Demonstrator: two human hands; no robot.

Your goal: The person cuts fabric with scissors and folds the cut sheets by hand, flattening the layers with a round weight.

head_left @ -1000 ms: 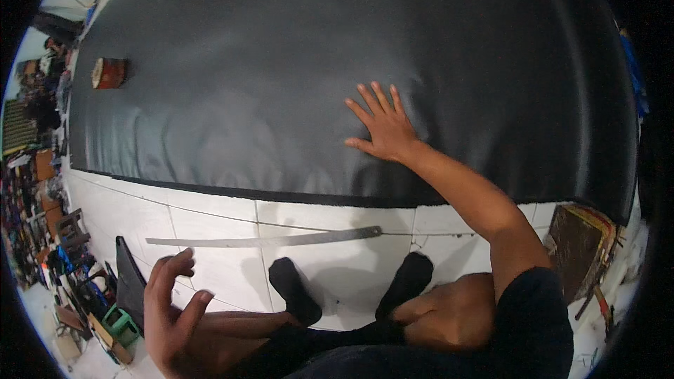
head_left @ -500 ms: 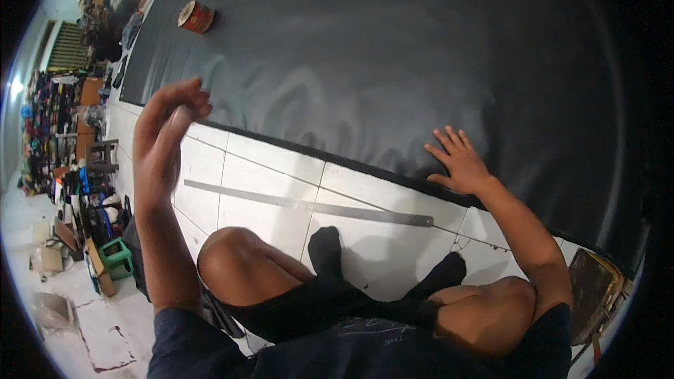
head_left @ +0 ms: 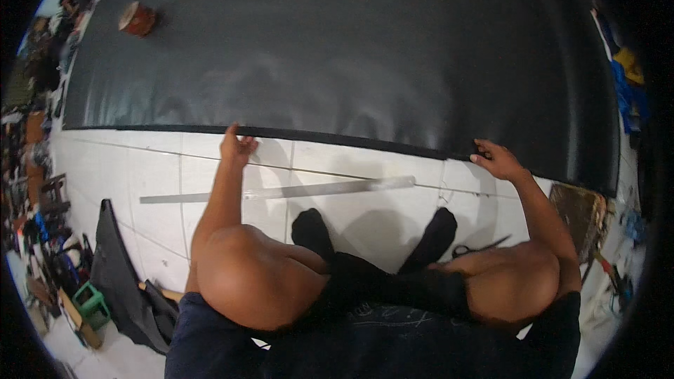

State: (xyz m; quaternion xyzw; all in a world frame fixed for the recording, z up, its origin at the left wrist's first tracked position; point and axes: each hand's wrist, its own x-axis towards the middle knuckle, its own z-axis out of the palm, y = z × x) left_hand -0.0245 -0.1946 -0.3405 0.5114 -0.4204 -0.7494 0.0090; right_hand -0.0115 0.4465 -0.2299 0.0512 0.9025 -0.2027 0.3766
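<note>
A large black sheet (head_left: 337, 49), smooth and slightly rippled, lies spread over the white floor ahead of me. My left hand (head_left: 237, 146) is at its near edge, one finger reaching onto the border and the others bent and apart. Farther right along that same edge is my right hand (head_left: 500, 160), fingers spread a little from the thumb, tips at the border. Neither hand appears to grip anything. Between my hands and my feet a long metal ruler (head_left: 281, 191) rests on the tiles.
A red-brown can (head_left: 137, 20) stands on the sheet's far left. Scissors (head_left: 481, 246) lie by my right knee. To the left are a folded black piece (head_left: 126, 281), a green stool (head_left: 91, 303) and clutter. At right sits a worn brown board (head_left: 577, 214).
My left hand has come down from the air to the sheet's near edge. My right hand has slid from flat on the sheet to its border. The view has turned rightward.
</note>
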